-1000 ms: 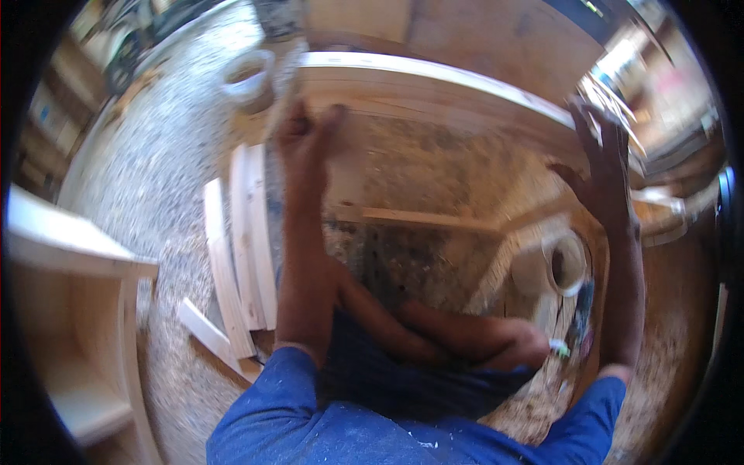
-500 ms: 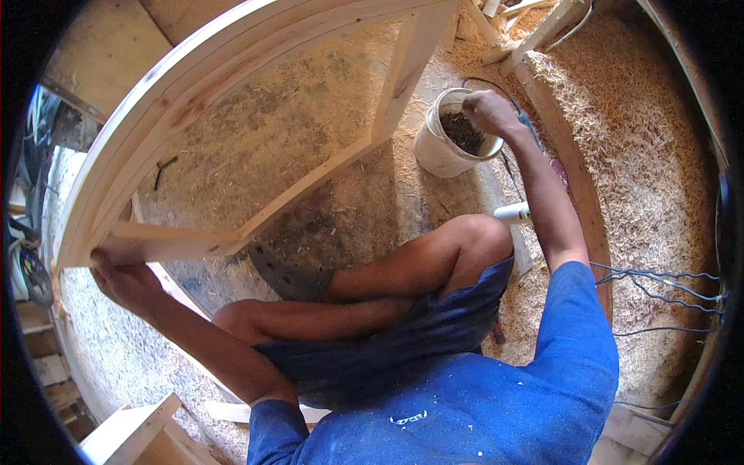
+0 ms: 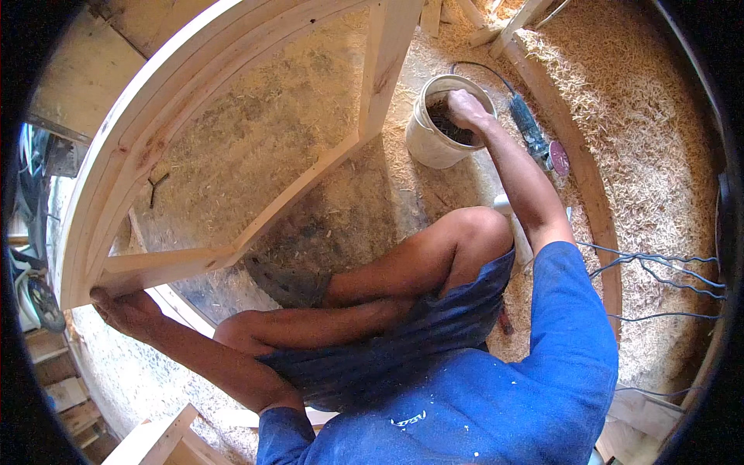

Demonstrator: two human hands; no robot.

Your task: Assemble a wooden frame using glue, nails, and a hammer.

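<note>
My left hand (image 3: 128,311) grips the lower left end of a curved wooden frame (image 3: 147,101), its fingers closed around the corner. Straight wooden bars (image 3: 283,198) join inside the arch. On my right, a whitish plastic bucket (image 3: 434,143) stands on the floor, holding small dark pieces, perhaps nails or screws. My right hand (image 3: 467,111) reaches through the bucket's mouth into them. Its fingertips are hidden, and what they hold, if anything, does not show.
An angle grinder (image 3: 531,128) with a reddish disc lies right of the bucket. Beyond it, wood shavings (image 3: 651,147) lie behind a curved board (image 3: 577,136). Wavy cables (image 3: 659,260) run at the right. A small dark tool (image 3: 157,186) lies inside the arch.
My right hand has gone from the bucket's right rim down into its mouth. My left hand keeps hold of the frame. The view has shifted slightly, showing more of the grinder.
</note>
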